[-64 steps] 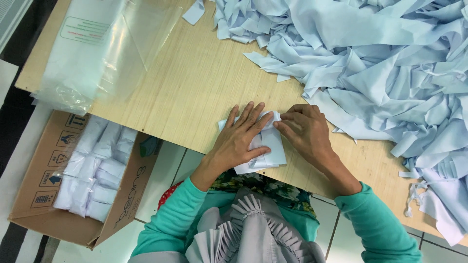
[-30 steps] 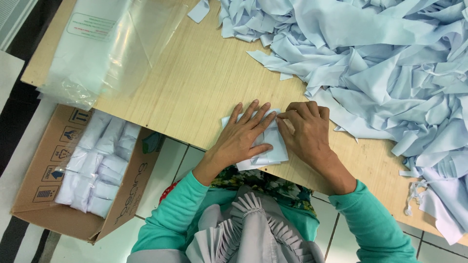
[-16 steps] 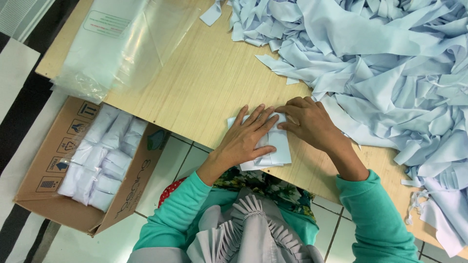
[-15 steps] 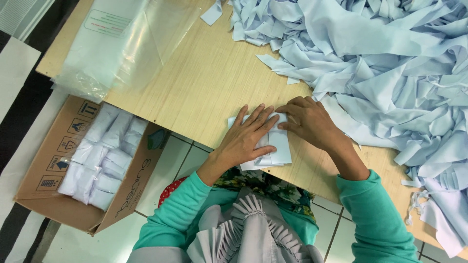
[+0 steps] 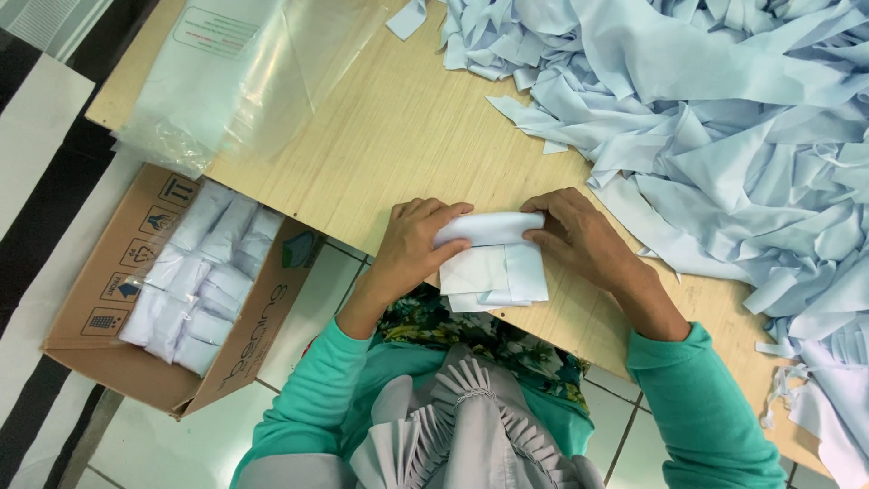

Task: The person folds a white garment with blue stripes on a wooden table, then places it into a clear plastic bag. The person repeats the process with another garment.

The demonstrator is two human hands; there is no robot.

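Folded pale blue cloth piece [image 5: 493, 263] sits at the near edge of the wooden table [image 5: 398, 136], directly in front of the person, between both hands. Left hand [image 5: 415, 244] grips its left end: fingers curled over the top of the rolled upper fold, thumb side underneath, closed on the fabric. Right hand [image 5: 579, 237] mirrors it on the right end, fingertips pinching the same rolled fold, palm down on the table just beside the cloth. The upper fold is lifted off the table between the two hands; lower flat layers lie under it and overhang the table edge slightly. Large loose heap of light blue fabric pieces [image 5: 724, 118] covers the far right of the table, its near strips just beside the right wrist. Clear plastic bags [image 5: 235, 72] lie at the far left corner, well apart from the hands. Cardboard box [image 5: 136, 290] on the floor left of the person, holding bagged white folded bundles [image 5: 204, 272].
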